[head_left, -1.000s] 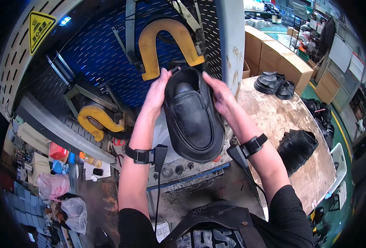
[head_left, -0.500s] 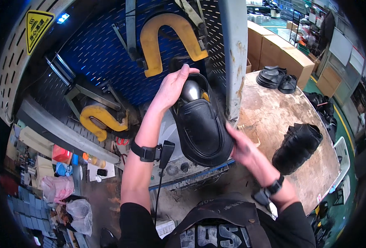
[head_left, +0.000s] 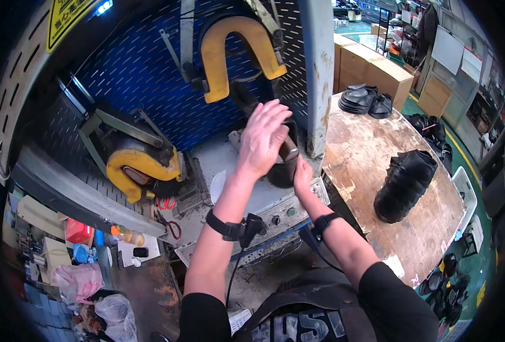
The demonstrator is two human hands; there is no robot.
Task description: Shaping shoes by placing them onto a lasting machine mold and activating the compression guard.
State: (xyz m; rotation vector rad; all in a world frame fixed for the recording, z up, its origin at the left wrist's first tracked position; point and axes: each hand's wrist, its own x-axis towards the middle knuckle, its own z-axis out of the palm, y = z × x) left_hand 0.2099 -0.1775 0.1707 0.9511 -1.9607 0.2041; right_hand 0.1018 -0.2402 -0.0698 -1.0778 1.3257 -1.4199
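A black shoe upper (head_left: 281,175) is on the machine in front of me, partly covered by my hands. Inside its opening shows a shiny metal form (head_left: 288,150). My left hand (head_left: 263,139) lies over the far end of the upper, fingers stretched out and the palm toward it. With bent fingers, my right hand (head_left: 302,175) grips the upper's right side near the metal form. Beyond my left hand, a yellow U-shaped pad (head_left: 215,62) hangs on a metal arm. A second yellow U-shaped pad (head_left: 115,166) sits to the left, around a dark form.
On the right stands a worn wooden table (head_left: 352,148) with a row of nested black shoe uppers (head_left: 403,185) and more black uppers (head_left: 359,100) at its far edge. A grey post (head_left: 318,85) rises between machine and table. Buttons line the machine's front panel (head_left: 264,228). Scissors (head_left: 174,230) lie left.
The shoe upper has gone from being held up before me to farther away and lower, at the metal form. My left hand now lies flat over it; my right hand has moved in beside it.
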